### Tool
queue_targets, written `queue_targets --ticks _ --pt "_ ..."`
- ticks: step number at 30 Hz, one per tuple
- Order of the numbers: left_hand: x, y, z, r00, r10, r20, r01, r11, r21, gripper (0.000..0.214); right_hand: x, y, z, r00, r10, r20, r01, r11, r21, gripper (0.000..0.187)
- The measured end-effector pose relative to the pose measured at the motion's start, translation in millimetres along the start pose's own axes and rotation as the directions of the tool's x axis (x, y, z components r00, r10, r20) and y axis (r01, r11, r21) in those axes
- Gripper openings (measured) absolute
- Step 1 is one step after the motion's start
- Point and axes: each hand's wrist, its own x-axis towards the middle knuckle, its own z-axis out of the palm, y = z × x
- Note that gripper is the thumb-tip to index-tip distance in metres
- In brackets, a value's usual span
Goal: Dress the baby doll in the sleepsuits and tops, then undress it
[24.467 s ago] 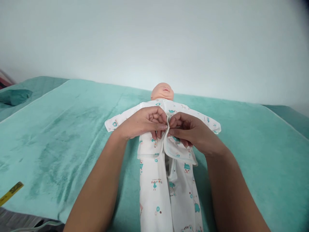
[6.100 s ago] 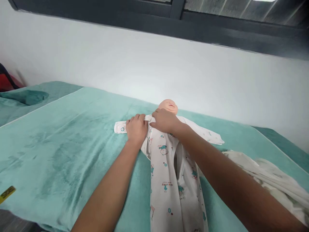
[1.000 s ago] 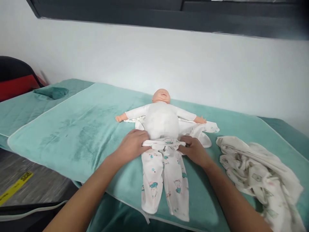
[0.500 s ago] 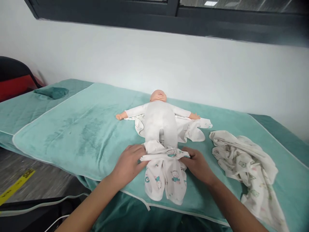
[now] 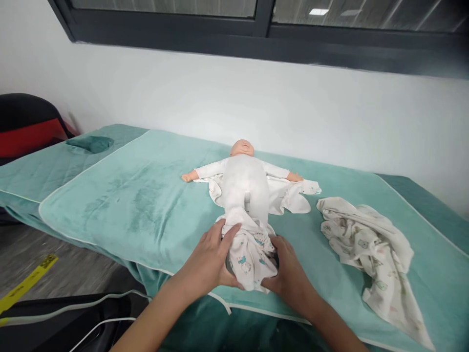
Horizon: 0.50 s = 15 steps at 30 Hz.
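Note:
A baby doll point(image 5: 245, 178) with a white cloth body lies on its back, head toward the wall and arms spread. White baby trousers point(image 5: 252, 259) with a bear print are bunched over its lower legs, and its feet are hidden inside or beneath them. My left hand point(image 5: 210, 256) grips the trousers from the left side, thumb below and fingers above. On the opposite side my right hand point(image 5: 289, 269) holds the trousers with curled fingers. Beneath the doll's back and arms a white printed baby top point(image 5: 289, 195) is spread out.
To the right lies a crumpled white printed cloth point(image 5: 370, 239). A light green cover point(image 5: 110, 205) lies over the bed, which stands against a white wall point(image 5: 234, 93). At the left are a black and red chair point(image 5: 29, 132) and a pale cable point(image 5: 73, 310).
The trousers have gone from flat, with both legs hanging toward me, to a bunched heap around the doll's lower legs. My hands have shifted from the waistband to the sides of the heap.

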Motion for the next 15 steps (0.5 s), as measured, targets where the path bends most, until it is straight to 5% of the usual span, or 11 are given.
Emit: queue_targets --ticks 3,6,9,12,15 --pt "-2 7 3.7 0.999 0.006 -0.037 -0.007 0.999 -0.036 0.117 5 1 0 1.000 -0.018 -0.013 0.018 1.000 -0.005 0.048" --pt "-9 23 13.8 0.992 -0.010 -0.123 -0.007 0.991 -0.135 0.074 5 -3 -2 0.997 -0.019 -0.079 0.017 1.000 -0.021 0.031" --pt "-19 42 20.1 0.978 -0.156 -0.140 0.101 0.936 -0.337 0.049 0 -13 -14 0.993 0.104 -0.054 -0.104 0.995 0.003 0.018" --pt "-31 54 7.6 0.944 -0.326 0.040 0.285 0.750 -0.597 0.045 -8 -27 -42 0.958 0.204 0.201 -0.230 0.967 0.111 0.006" --pt "-41 53 -23.2 0.906 -0.235 0.351 0.422 0.553 -0.719 0.035 -14 -41 -74 0.871 0.116 0.477 -0.234 0.952 0.197 0.014"
